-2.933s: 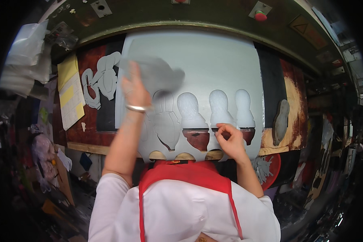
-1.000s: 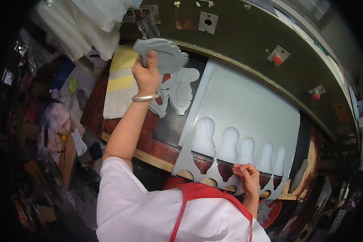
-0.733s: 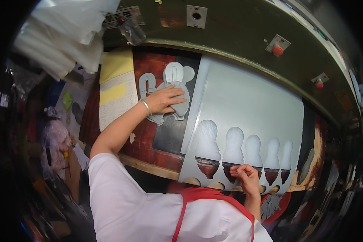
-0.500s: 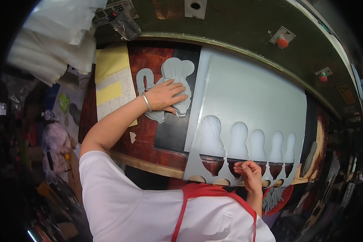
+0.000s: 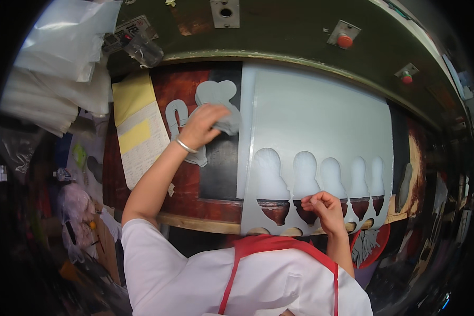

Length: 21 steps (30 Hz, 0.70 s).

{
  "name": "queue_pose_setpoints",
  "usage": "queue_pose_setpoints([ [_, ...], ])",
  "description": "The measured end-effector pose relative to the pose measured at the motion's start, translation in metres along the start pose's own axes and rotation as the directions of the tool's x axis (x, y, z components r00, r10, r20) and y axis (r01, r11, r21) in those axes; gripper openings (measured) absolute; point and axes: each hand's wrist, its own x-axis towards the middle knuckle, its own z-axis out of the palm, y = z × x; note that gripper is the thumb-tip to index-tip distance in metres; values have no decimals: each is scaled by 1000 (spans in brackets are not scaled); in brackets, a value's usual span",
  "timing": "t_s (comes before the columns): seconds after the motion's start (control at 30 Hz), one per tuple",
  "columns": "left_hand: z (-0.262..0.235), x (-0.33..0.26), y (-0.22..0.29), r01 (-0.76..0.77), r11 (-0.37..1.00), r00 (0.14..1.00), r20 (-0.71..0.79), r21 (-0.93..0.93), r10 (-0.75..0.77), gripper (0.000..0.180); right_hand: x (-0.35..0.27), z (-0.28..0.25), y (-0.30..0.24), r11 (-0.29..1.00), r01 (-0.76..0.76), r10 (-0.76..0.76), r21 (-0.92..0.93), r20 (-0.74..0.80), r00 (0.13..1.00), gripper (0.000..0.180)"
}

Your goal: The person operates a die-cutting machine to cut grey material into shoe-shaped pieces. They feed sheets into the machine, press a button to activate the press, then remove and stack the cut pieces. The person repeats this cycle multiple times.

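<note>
A stack of grey insole-shaped cutouts point(image 5: 208, 92) lies on the left of the bench, partly on a black strip. Over its near part is my left hand point(image 5: 206, 125), wearing a silver bangle, with bent fingers and the thumb apart. Whether it still touches the stack is hard to tell. Beside it lies a grey U-shaped cutout point(image 5: 177, 111). To the right spreads a large grey sheet point(image 5: 321, 110) with a row of sole-shaped holes along its near edge. Above those holes my right hand point(image 5: 326, 210) is closed in a pinch, with nothing visible between its fingertips.
A notepad with yellow pages point(image 5: 134, 105) lies left of the cutouts. Behind the bench runs a green machine beam point(image 5: 279, 47) with a red button point(image 5: 344, 41). A red basin point(image 5: 383, 245) of grey scraps stands below the near right edge. Clear plastic bags point(image 5: 68, 42) hang at upper left.
My left hand has gone from lying flat with spread fingers on the stack to bent fingers. My right hand stays pinched over the holes. The whole view has shifted a little.
</note>
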Motion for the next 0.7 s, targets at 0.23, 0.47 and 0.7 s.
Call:
queue_pose_setpoints([
  [0.23,-80,35,78,16,550,813,-309,-835,-493,37,8,6,-54,973,201,-200,-112,21,980,11],
  [0.47,-5,59,170,285,172,896,198,-943,-397,49,11,4,-79,960,279,-281,37,41,959,29],
  [0.7,140,64,163,604,456,760,301,-653,-576,58,2,-38,-8,729,59,-207,-682,-137,969,32],
])
